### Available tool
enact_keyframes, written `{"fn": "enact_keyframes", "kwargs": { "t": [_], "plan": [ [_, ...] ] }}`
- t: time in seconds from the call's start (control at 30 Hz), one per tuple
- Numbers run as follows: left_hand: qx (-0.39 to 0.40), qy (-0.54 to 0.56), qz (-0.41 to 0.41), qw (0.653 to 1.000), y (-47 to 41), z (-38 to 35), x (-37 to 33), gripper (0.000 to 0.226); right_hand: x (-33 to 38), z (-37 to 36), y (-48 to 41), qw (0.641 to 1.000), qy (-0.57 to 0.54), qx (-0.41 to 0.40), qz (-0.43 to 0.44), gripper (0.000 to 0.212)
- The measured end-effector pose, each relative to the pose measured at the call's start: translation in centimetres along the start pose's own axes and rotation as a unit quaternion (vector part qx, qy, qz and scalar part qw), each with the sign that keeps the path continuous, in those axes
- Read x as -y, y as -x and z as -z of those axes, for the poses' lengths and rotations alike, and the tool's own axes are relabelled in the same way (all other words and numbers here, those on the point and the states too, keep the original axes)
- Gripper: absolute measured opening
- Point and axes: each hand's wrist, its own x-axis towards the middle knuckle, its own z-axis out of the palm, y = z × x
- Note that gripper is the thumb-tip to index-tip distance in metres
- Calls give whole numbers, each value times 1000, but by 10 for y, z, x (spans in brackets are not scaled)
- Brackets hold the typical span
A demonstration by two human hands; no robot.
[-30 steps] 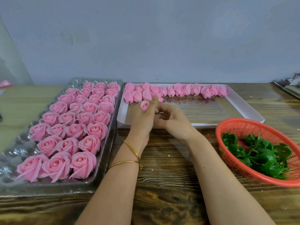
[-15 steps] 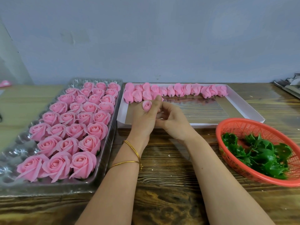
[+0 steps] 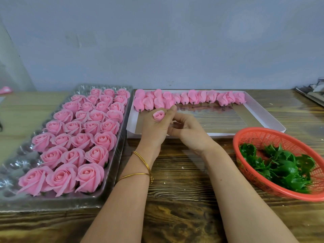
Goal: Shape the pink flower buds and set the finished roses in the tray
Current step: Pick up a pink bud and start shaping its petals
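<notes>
I judge the job well past halfway. The clear tray (image 3: pixel 12 165) on the left of the bench (image 3: pixel 175 183) already carries many opened roses (image 3: pixel 84 137), packed in rows from near to far; only the cups along its left edge show bare plastic. What is left lies in the white box (image 3: pixel 263 118) beyond the hands: a row of closed buds (image 3: pixel 192 98) along its far wall, doubled up at the left end, stems pointing toward me.

The bud (image 3: pixel 158 115) in work sits upright in my left hand (image 3: pixel 154 128), fingers curled round its base, over the near-left corner of the box. It is only slightly opened, so I reckon shaping has barely begun. My right hand (image 3: pixel 189 132) is touching the left with its fingers bent inward; I cannot tell whether it grips the stem, as the left hand hides that.

A red basket (image 3: pixel 245 137) of green leaves (image 3: pixel 280 165) stands to the right, well apart. Nothing blocks the way to the tray; the free cups are on its far side, across the finished roses.
</notes>
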Motion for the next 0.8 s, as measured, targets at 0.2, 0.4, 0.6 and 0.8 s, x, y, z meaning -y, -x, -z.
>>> {"fn": "enact_keyframes", "kwargs": {
  "t": [0.2, 0.4, 0.6, 0.8],
  "plan": [
    [-2, 6, 28, 1000, 0, -3, 3, 36, 1, 1, -1, 1000, 4, 0, 9, 33],
    [-9, 31, 37, 999, 0, -6, 1, 56, -3, 0, -5, 999, 22, -31, 4, 29],
    [4, 29, 19, 999, 1, -2, 0, 28, -2, 1, -3, 1000, 9, -13, 6, 33],
    [3, 3, 16, 1000, 2, 0, -1, 35, -1, 2, -1, 1000, -8, 14, 10, 34]
  ]
}}
